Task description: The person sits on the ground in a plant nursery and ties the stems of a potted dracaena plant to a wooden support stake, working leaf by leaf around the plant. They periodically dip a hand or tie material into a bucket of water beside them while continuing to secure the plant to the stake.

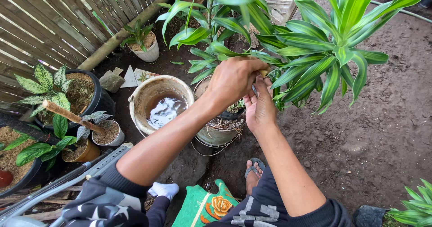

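Observation:
My left hand (pixel 234 79) is closed in a fist around the tan stem (pixel 263 72) of a striped green plant (pixel 328 47), just above its pale pot (pixel 216 136). My right hand (pixel 259 107) sits directly under the left one with its fingers curled up toward the same stem. A thin grey blade-like piece (pixel 254 90) shows between the two hands, seemingly held by the right hand. The stem's lower part is hidden behind my hands. Dark soil fills the pot.
A worn bucket (pixel 139 114) holding water stands left of the pot. Several potted plants (pixel 81 92) line a slatted wooden fence (pixel 49 20) at the left. Bare dark soil (pixel 382 132) spreads to the right. My sandalled foot (pixel 253 173) and a green printed cloth (pixel 202 206) lie below.

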